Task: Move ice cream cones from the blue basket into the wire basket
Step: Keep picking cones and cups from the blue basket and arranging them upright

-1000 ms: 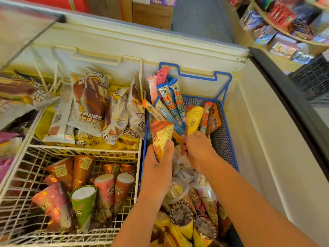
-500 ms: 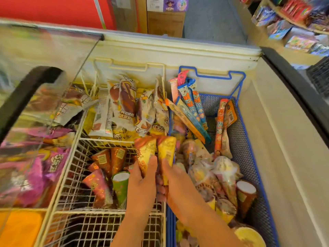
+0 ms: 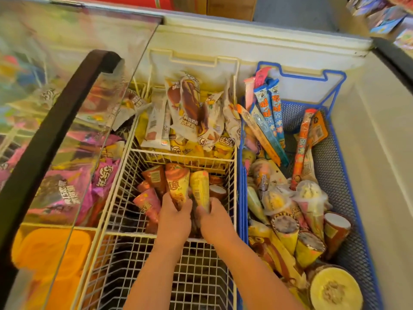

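Note:
Both hands are inside the white wire basket (image 3: 232, 198), in its middle compartment. My left hand (image 3: 175, 214) grips the narrow end of a brown-and-yellow wrapped cone (image 3: 177, 186), wide end pointing away from me. Beside it, my right hand (image 3: 213, 217) holds a yellow wrapped cone (image 3: 200, 186) the same way. Several brown, pink and white-topped cones (image 3: 148, 202) lie in that compartment around the two. To the right, the blue basket (image 3: 348, 198) holds several more cones (image 3: 286, 229), clear-wrapped sundae cones and long tube ices.
The wire basket's far compartment is stacked with ice cream bars (image 3: 190, 113). A glass sliding lid with a black handle (image 3: 44, 139) covers the freezer's left part. The freezer's white wall (image 3: 384, 175) runs along the right. A round yellow tub (image 3: 334, 289) sits in the blue basket's near corner.
Both hands carried the two cones leftward from the blue basket over its rim and down into the wire basket's middle compartment. The view shifted left as well.

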A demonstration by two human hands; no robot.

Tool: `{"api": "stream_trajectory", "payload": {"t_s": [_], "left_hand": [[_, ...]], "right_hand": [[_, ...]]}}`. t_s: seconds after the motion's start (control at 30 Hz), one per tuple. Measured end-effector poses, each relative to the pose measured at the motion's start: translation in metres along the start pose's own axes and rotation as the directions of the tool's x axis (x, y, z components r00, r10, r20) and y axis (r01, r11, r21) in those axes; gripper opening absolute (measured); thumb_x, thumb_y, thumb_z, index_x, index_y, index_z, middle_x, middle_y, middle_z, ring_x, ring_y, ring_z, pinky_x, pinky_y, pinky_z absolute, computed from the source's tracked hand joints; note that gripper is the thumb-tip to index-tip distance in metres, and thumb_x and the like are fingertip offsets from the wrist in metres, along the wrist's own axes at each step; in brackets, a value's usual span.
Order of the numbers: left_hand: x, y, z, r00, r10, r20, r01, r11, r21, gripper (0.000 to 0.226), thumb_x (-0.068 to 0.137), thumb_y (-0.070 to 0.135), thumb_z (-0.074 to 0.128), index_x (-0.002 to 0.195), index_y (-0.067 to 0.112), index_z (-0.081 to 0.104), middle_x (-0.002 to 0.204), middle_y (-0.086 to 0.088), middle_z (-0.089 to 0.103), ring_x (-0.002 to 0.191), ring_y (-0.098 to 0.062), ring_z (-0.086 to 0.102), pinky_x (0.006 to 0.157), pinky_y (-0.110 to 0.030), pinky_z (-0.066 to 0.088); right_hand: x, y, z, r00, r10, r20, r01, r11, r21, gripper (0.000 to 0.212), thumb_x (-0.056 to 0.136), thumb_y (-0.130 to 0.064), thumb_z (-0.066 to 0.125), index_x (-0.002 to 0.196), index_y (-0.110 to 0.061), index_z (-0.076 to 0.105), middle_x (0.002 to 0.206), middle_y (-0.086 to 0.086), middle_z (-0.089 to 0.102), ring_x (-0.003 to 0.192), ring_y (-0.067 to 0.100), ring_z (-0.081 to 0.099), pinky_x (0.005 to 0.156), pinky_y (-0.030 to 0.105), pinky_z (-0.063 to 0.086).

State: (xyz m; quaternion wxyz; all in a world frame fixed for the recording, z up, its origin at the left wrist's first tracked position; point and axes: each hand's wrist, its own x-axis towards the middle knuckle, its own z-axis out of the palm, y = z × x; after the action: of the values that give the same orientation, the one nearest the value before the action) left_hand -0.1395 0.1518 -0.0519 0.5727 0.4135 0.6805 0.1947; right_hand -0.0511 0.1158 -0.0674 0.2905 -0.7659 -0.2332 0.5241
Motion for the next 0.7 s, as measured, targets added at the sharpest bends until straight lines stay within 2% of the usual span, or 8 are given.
{"api": "stream_trajectory", "payload": {"t_s": [0.07, 0.17, 0.27, 0.37, 0.47, 0.53, 0.6, 0.7], "left_hand": [[0.006, 0.000, 0.004, 0.997, -0.032, 0.071, 0.038, 0.995, -0.096, 0.042, 0.094, 0.002, 0.055, 0.130, 0.024, 0.053, 0.119, -0.004, 0.067, 0.111, -0.023, 0.063, 0.101, -0.049, 0.049], [0.011, -0.003, 0.011, 0.993, -0.026, 0.115, 0.041, 0.990, -0.132, 0.051, 0.091, -0.006, 0.056, 0.131, 0.027, 0.053, 0.118, -0.004, 0.068, 0.110, -0.022, 0.064, 0.100, -0.046, 0.050], [0.013, -0.008, 0.016, 0.997, -0.009, 0.082, 0.002, 0.997, 0.081, 0.053, 0.087, -0.002, 0.062, 0.130, 0.026, 0.051, 0.114, -0.003, 0.066, 0.109, -0.024, 0.063, 0.097, -0.046, 0.051], [0.010, -0.006, 0.019, 0.998, 0.026, 0.063, -0.040, 0.972, 0.231, 0.045, 0.081, 0.002, 0.070, 0.119, 0.023, 0.058, 0.107, -0.003, 0.068, 0.103, -0.025, 0.064, 0.095, -0.048, 0.052], [0.006, -0.002, 0.021, 0.992, 0.091, 0.083, -0.116, 0.919, 0.377, 0.036, 0.080, 0.008, 0.072, 0.112, 0.020, 0.064, 0.098, -0.002, 0.070, 0.096, -0.024, 0.065, 0.082, -0.036, 0.051], [0.003, 0.001, 0.020, 0.987, 0.143, 0.080, -0.164, 0.862, 0.480, 0.029, 0.081, 0.012, 0.071, 0.108, 0.022, 0.066, 0.092, 0.002, 0.070, 0.091, -0.022, 0.065, 0.075, -0.030, 0.045], [0.001, 0.003, 0.019, 0.988, 0.147, 0.055, -0.155, 0.848, 0.507, 0.030, 0.080, 0.011, 0.072, 0.108, 0.020, 0.068, 0.097, -0.001, 0.073, 0.093, -0.022, 0.066, 0.080, -0.031, 0.049], [-0.003, 0.003, 0.018, 0.992, 0.115, 0.045, -0.119, 0.797, 0.593, 0.018, 0.081, 0.009, 0.071, 0.098, 0.013, 0.072, 0.096, -0.007, 0.076, 0.095, -0.026, 0.069, 0.080, -0.030, 0.050]], "right_hand": [[0.004, 0.002, -0.006, 1.000, -0.025, -0.013, 0.025, 0.999, 0.028, 0.020, 0.097, -0.020, 0.053, 0.115, -0.020, 0.060, 0.102, 0.002, 0.067, 0.088, 0.016, 0.064, 0.072, 0.028, 0.054], [0.007, 0.004, -0.009, 0.999, -0.050, -0.019, 0.051, 0.996, 0.073, 0.026, 0.093, -0.017, 0.058, 0.117, -0.022, 0.066, 0.106, 0.004, 0.071, 0.097, 0.021, 0.067, 0.088, 0.045, 0.056], [0.011, 0.008, -0.005, 0.997, -0.040, -0.073, 0.040, 0.999, -0.006, 0.025, 0.094, -0.015, 0.053, 0.115, -0.019, 0.066, 0.104, 0.008, 0.070, 0.092, 0.024, 0.066, 0.079, 0.039, 0.058], [0.009, 0.011, -0.002, 0.994, -0.070, -0.079, 0.057, 0.986, -0.159, 0.019, 0.094, -0.016, 0.051, 0.107, -0.011, 0.064, 0.101, 0.011, 0.068, 0.088, 0.023, 0.063, 0.070, 0.033, 0.052], [0.007, 0.008, -0.003, 0.995, -0.097, -0.007, 0.079, 0.851, -0.519, 0.025, 0.089, -0.021, 0.062, 0.109, -0.007, 0.060, 0.111, 0.014, 0.063, 0.102, 0.030, 0.060, 0.074, 0.030, 0.043], [0.003, 0.001, -0.005, 0.989, -0.119, 0.087, 0.147, 0.733, -0.664, 0.026, 0.089, -0.020, 0.064, 0.110, -0.006, 0.060, 0.114, 0.016, 0.062, 0.108, 0.032, 0.057, 0.083, 0.033, 0.044], [-0.004, -0.003, -0.008, 0.983, -0.152, 0.098, 0.178, 0.713, -0.679, 0.026, 0.091, -0.019, 0.060, 0.113, -0.004, 0.058, 0.117, 0.016, 0.059, 0.110, 0.033, 0.055, 0.090, 0.036, 0.044], [-0.019, 0.000, -0.012, 0.989, -0.145, -0.039, 0.106, 0.856, -0.505, 0.024, 0.090, -0.013, 0.056, 0.113, -0.003, 0.055, 0.116, 0.015, 0.056, 0.108, 0.029, 0.053, 0.083, 0.031, 0.043]]}}
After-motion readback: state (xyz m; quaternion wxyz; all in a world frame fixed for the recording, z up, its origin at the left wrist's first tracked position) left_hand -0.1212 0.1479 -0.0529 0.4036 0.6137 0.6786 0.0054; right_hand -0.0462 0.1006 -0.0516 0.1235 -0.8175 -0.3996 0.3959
